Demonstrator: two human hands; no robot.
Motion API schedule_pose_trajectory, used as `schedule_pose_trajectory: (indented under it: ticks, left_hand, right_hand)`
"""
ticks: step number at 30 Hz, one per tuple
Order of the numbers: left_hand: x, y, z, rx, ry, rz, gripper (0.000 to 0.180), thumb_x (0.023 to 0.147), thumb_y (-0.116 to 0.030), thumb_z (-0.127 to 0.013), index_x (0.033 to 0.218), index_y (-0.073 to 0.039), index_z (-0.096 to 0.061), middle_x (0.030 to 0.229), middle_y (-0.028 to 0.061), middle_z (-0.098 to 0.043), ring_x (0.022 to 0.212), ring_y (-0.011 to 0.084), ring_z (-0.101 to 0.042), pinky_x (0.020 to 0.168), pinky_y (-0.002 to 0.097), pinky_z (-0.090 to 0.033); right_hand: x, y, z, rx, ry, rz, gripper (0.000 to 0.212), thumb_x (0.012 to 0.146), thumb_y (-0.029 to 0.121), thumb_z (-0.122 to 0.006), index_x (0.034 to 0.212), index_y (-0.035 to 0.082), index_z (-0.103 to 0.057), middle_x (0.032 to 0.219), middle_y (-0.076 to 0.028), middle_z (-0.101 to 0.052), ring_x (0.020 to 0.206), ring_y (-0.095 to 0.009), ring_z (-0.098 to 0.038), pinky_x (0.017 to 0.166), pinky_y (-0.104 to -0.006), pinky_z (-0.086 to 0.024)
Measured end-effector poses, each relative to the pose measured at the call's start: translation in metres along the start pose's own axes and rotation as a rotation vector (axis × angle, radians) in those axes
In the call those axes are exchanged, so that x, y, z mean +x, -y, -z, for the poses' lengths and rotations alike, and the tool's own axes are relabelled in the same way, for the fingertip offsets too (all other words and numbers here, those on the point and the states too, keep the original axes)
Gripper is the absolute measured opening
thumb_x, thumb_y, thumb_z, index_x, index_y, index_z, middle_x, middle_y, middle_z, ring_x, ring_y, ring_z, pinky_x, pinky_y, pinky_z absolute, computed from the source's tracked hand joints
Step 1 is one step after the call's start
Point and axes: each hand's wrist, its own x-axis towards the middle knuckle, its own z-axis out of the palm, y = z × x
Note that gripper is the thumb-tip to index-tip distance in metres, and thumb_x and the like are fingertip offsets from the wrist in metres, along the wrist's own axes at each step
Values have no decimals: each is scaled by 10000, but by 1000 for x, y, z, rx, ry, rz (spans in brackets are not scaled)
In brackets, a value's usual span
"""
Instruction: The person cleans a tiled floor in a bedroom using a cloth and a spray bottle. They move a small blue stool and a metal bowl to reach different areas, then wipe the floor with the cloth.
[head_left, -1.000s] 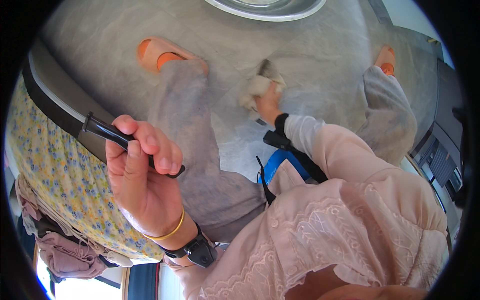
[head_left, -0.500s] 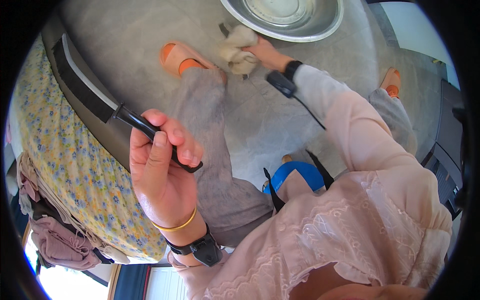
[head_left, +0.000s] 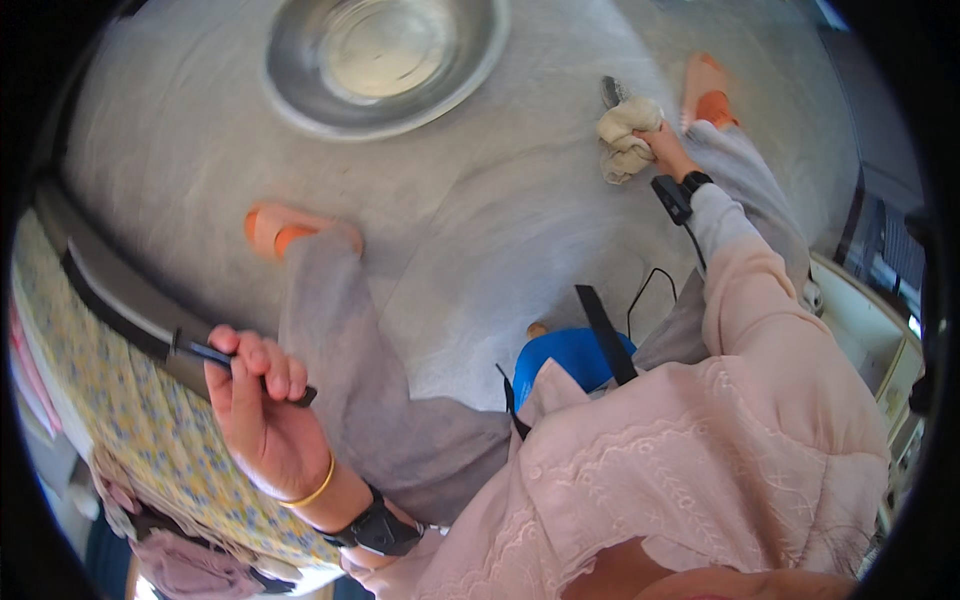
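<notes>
My left hand, raised at the left, has its fingers closed round the black handle of a long curved brush. Dark bristles run along the brush, with a pale strip on its back, and it points up and left beside the bed. Off to the right, my right hand grips a crumpled beige cloth above the floor, close to my right foot. A small dark and silvery piece sticks out past the cloth; what it belongs to is hidden.
A wide metal basin stands on the grey floor ahead. A bed with a floral sheet runs along my left. My slippered feet are apart, the left slipper nearer the bed. Beneath me is a blue seat; an open pale cabinet is at right.
The view has swung, putting the basin further left. My right hand has carried the cloth away from the basin's edge toward my right foot. My left hand still holds the brush.
</notes>
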Motion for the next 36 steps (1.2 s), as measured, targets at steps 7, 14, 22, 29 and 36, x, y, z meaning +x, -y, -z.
schedule_pose_trajectory:
  ticks: [7,14,22,29,36]
  left_hand:
    - [25,27,-44,160,-49,73,137,933,-59,-465,1064,-20,-456,793,45,-465,621,99,-407,560,229,-348]
    - [28,36,-65,141,-26,106,140,919,-21,-463,1059,-9,-453,794,50,-467,597,101,-400,540,221,-342]
    - [23,32,-58,104,-35,116,148,915,-21,-469,1062,-11,-451,800,53,-471,594,102,-403,531,223,-343]
    - [21,26,-40,103,-17,148,131,935,-54,-450,1063,-32,-446,824,49,-464,647,106,-415,577,236,-348]
    - [10,17,-27,50,17,60,148,930,-43,-445,1077,-25,-453,848,47,-471,667,109,-410,601,246,-352]
  right_hand:
    - [22,-38,21,-844,-321,-237,1061,611,374,-755,1414,174,-92,1337,-309,-278,1243,-455,-292,1024,-480,-279]
    - [9,-2,-43,-925,-355,132,632,789,163,-598,1360,217,-334,1314,-237,-324,1161,-448,-381,942,-498,-370]
    - [-89,-15,-243,-1135,124,530,458,856,191,-506,1302,273,-446,1336,-186,-335,1100,-385,-421,864,-496,-399]
    - [-128,-5,-368,384,423,-147,522,711,164,-682,1211,224,-544,1159,-185,-496,1032,-364,-506,895,-401,-425]
    - [-49,-10,-208,-120,527,664,484,740,15,-577,1217,63,-506,1084,-141,-611,1033,-279,-556,920,-373,-420]
